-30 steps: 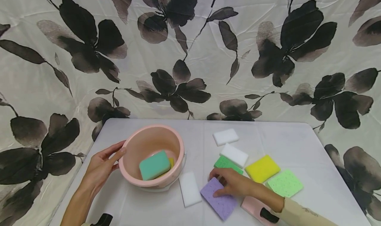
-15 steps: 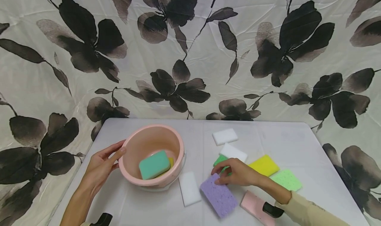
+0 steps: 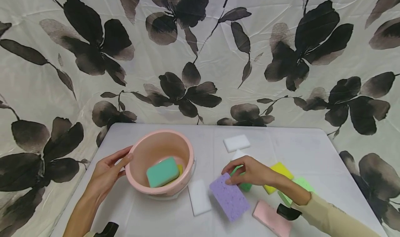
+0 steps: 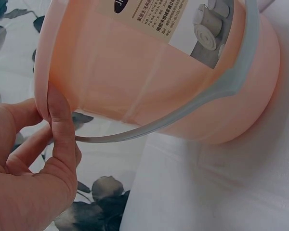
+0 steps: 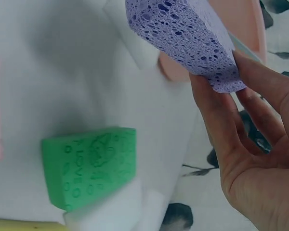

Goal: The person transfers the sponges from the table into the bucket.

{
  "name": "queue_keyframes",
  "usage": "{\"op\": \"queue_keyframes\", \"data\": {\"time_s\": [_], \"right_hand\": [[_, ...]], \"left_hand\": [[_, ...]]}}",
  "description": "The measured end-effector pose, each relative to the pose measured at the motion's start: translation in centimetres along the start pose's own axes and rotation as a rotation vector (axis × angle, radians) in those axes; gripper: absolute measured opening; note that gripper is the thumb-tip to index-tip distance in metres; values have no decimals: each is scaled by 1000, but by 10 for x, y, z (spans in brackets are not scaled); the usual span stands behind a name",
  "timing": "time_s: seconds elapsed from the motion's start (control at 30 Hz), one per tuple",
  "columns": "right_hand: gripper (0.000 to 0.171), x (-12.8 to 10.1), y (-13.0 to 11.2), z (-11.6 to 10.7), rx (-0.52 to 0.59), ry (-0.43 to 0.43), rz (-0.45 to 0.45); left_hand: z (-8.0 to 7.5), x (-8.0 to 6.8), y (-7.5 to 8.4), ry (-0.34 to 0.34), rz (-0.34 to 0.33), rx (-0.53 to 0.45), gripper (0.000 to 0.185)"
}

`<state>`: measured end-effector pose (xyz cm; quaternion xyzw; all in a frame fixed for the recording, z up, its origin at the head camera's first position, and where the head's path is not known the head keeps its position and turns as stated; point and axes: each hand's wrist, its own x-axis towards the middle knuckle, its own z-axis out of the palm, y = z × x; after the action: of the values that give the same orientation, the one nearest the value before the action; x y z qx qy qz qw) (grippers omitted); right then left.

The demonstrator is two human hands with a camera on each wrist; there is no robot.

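Now | right grip (image 3: 250, 172) pinches purple sponge (image 3: 229, 197) | left grip (image 3: 107, 174) relaxed, touching pink bucket (image 3: 137, 153)

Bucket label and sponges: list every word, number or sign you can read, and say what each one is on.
"LOVE", pressed into the green sponge, with small embossed pictures beside it.
White label on the pink bucket: one large letter, perhaps "J", cut off at the frame's edge; rows of small print beneath it, too small to read.
Purple sponge pinched by the right hand: no writing.
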<state>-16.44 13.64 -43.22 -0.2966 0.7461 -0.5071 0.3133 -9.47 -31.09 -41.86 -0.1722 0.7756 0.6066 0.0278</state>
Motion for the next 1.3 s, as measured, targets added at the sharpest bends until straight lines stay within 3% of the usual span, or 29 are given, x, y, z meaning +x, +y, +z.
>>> {"op": "queue_keyframes", "data": {"time_s": [0.23, 0.53, 1.3], "right_hand": [[30, 7, -18, -14, 67, -5, 11], [31, 18, -41, -25, 33, -17, -6], [34, 59, -95, -32, 47, -39, -117]], "left_hand": [[1, 0, 1, -5, -2, 2, 75], [1, 0, 2, -5, -35, 3, 77], [0, -1, 1, 3, 5, 2, 76]]}}
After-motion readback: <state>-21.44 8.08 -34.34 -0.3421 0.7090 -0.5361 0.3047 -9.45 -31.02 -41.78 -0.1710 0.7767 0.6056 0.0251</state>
